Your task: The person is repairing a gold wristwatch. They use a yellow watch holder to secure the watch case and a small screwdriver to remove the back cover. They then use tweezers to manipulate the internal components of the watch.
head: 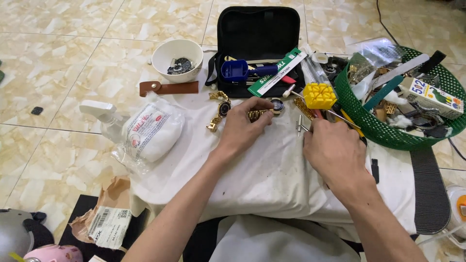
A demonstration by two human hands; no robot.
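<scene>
My left hand (245, 125) pinches the gold metal band of a wristwatch (270, 108) that lies on a white cloth (262, 170); the watch's round dark face shows just past my fingertips. Another gold watch (219, 109) lies just left of that hand. My right hand (335, 148) rests on the cloth to the right, its fingers curled around a thin tool that is mostly hidden, with a red and yellow handle (352, 123) poking out beyond it. A small metal pin tool (301, 125) lies between my hands. A yellow plastic watch holder block (319, 95) sits just above my right hand.
An open black tool case (257, 34) with a blue tool lies at the back. A white bowl (177, 58) of small parts stands at back left, a brown leather strap (167, 88) below it. A bag of cotton (148, 131) lies left. A green mesh basket (374, 121) of clutter sits right.
</scene>
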